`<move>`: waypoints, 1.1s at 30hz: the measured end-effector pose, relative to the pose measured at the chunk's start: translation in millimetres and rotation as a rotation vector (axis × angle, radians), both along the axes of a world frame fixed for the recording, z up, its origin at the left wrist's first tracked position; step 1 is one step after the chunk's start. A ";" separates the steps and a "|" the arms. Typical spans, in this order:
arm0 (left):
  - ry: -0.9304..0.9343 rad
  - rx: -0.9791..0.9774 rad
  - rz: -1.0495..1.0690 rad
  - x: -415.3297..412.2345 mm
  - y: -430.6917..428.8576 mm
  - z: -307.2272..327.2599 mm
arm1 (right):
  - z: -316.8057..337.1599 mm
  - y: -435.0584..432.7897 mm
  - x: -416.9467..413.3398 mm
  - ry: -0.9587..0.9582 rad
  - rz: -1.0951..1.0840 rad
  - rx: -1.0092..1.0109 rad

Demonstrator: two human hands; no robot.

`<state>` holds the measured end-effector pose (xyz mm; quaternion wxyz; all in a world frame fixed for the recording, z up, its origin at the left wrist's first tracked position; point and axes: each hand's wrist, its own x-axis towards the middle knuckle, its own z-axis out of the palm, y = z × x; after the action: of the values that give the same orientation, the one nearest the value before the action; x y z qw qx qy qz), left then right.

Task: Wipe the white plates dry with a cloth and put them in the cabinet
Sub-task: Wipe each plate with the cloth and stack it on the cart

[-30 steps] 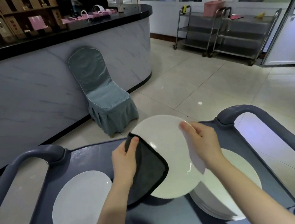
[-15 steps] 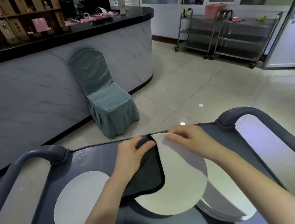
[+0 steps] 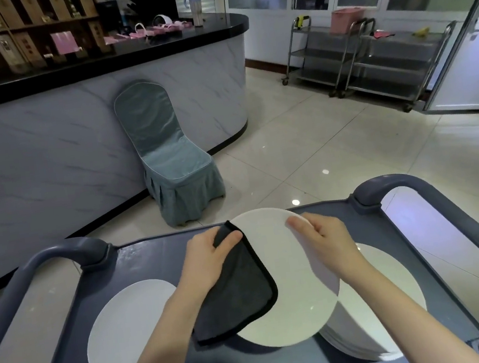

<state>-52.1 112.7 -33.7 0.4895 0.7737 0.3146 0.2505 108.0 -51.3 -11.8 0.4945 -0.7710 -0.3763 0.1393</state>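
Since half a second ago the cloth (image 3: pixel 239 298) has spread lower across the plate (image 3: pixel 295 281), and the right hand (image 3: pixel 323 237) has edged rightward along the far rim. The plate is held nearly flat above the cart (image 3: pixel 149 249), partly over the stack (image 3: pixel 384 299), with a lone plate (image 3: pixel 129 329) lying to the left. No cabinet is in view.

The likeliest slip is at the rim. Only fingers hold a possibly wet plate, and a hard wipe could tip it out of the grip and onto the stack below, chipping both.

Both forearms reach forward. The left hand (image 3: pixel 208 253) pinches the cloth against the plate's left edge, thumb on top. The right hand grips the far rim, fingers pointing left.
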 end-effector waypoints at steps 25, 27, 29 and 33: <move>-0.069 -0.017 -0.084 10.1 -7.9 0.5 | 23.1 1.6 3.7 -0.161 0.153 -0.066; -0.135 -0.134 0.111 9.2 -11.0 -3.5 | 21.5 1.4 9.3 -0.039 -0.008 0.023; -0.187 -0.289 0.322 10.2 -16.5 -6.8 | 16.5 6.4 5.5 0.086 -0.192 0.118; -0.347 -0.554 0.660 20.5 -39.3 -11.9 | -3.2 24.7 -33.6 0.448 -0.526 0.465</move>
<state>-31.6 73.4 -45.6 0.6173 0.4191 0.5123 0.4253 74.4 -26.6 -15.0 0.7438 -0.6593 -0.0709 0.0840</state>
